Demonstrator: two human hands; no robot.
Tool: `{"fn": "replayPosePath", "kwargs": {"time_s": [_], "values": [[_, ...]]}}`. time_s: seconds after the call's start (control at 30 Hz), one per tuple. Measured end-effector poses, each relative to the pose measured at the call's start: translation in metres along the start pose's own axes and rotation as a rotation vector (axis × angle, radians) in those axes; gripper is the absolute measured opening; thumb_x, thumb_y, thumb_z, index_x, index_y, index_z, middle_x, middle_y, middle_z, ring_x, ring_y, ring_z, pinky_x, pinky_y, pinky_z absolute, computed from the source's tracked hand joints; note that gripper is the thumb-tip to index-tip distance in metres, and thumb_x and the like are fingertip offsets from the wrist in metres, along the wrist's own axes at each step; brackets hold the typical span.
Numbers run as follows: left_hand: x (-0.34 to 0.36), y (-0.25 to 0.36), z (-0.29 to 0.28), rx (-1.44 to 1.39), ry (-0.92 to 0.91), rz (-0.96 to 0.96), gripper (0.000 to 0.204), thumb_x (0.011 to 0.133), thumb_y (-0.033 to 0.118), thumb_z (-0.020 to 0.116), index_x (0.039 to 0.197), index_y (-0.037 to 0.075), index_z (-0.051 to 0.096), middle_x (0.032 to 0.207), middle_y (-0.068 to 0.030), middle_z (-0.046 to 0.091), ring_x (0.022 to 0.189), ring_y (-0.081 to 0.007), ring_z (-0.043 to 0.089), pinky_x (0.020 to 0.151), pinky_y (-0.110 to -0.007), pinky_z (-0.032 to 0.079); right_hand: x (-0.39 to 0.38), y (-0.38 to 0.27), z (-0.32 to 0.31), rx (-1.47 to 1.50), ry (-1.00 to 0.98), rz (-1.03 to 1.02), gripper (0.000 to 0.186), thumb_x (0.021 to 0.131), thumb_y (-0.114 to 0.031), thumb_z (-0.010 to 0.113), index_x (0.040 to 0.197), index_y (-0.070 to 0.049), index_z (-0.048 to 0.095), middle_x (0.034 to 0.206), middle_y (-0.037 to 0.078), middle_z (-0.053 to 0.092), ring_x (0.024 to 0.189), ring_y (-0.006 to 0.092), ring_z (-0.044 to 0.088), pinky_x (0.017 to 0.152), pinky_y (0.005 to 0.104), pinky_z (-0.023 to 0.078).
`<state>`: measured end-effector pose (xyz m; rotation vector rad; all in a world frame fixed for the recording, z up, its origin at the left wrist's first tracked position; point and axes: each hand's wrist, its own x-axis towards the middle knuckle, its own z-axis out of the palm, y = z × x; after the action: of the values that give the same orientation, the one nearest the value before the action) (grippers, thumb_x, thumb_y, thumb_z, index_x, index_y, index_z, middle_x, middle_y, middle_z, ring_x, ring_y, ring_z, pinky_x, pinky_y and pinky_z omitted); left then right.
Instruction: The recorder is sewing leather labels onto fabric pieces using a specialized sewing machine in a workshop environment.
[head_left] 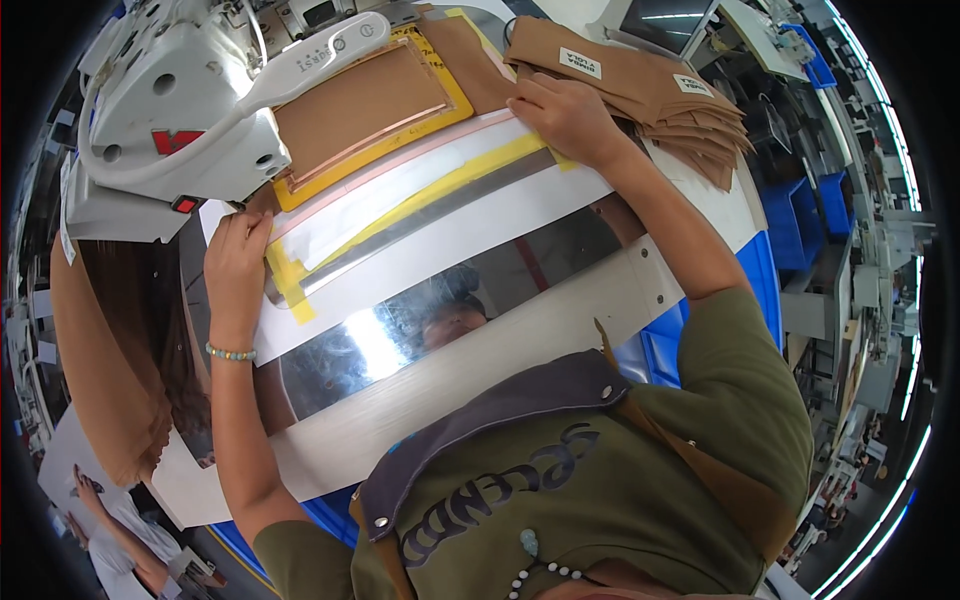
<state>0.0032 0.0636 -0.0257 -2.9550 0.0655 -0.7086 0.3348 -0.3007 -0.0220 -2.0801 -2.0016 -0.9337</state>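
Observation:
Brown fabric (355, 115) lies flat at the sewing machine, showing inside and to the right of a yellow-edged rectangular frame (455, 88). My left hand (238, 245) is closed, fingers curled down at the fabric's near left corner by the machine head. At the near right corner, my right hand (563, 115) pinches the fabric's edge between thumb and fingers; the fingertips are partly hidden. Between both hands runs a pink strip (400, 172) along the near edge. Closer to me is a white sheet (400, 200) with yellow tape (440, 190) across it.
A white sewing machine (165, 90) stands on the left, its lamp (320, 60) reaching over the frame. Labelled brown fabric pieces (640, 85) are stacked at the far right. More brown fabric (100, 370) hangs at the left. A shiny metal plate (450, 310) crosses the table's near side.

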Motion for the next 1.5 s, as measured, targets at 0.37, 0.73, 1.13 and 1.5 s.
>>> {"fn": "replayPosePath", "kwargs": {"time_s": [0.37, 0.73, 1.13, 1.5], "values": [[-0.016, 0.021, -0.017, -0.134, -0.027, -0.162, 0.035, 0.097, 0.006, 0.07, 0.132, 0.006, 0.074, 0.138, -0.01, 0.071, 0.132, -0.0348, 0.062, 0.11, -0.045, 0.051, -0.011, -0.014, -0.014, 0.154, 0.046, 0.278, 0.028, 0.096, -0.015, 0.068, 0.123, -0.007, 0.073, 0.12, 0.004, 0.071, 0.112, 0.0247, 0.067, 0.091, 0.0387, 0.058], [-0.019, 0.021, -0.014, -0.217, -0.13, -0.262, 0.037, 0.101, 0.014, 0.07, 0.137, 0.004, 0.072, 0.15, -0.0078, 0.067, 0.143, -0.0355, 0.056, 0.119, -0.045, 0.045, 0.059, 0.045, 0.078, 0.126, -0.025, 0.458, 0.042, 0.104, -0.027, 0.063, 0.14, -0.006, 0.067, 0.131, 0.016, 0.069, 0.123, 0.0336, 0.062, 0.105, 0.0452, 0.05], [-0.023, 0.022, -0.017, -0.225, -0.036, -0.262, 0.031, 0.097, 0.016, 0.075, 0.125, 0.005, 0.078, 0.139, -0.0085, 0.073, 0.134, -0.0314, 0.062, 0.112, -0.043, 0.051, 0.078, 0.05, 0.081, 0.482, 0.044, 0.542, 0.033, 0.102, -0.021, 0.066, 0.133, -0.012, 0.072, 0.122, 0.011, 0.072, 0.111, 0.0282, 0.071, 0.097, 0.0413, 0.056], [-0.024, 0.02, -0.02, -0.137, -0.048, -0.234, 0.035, 0.095, 0.015, 0.075, 0.128, 0.006, 0.076, 0.142, -0.009, 0.071, 0.134, -0.0327, 0.062, 0.112, -0.044, 0.05, 0.084, 0.042, 0.07, 0.368, -0.052, 0.603, 0.027, 0.102, -0.022, 0.066, 0.123, -0.009, 0.077, 0.12, 0.009, 0.071, 0.112, 0.03, 0.068, 0.098, 0.0422, 0.054]]}}
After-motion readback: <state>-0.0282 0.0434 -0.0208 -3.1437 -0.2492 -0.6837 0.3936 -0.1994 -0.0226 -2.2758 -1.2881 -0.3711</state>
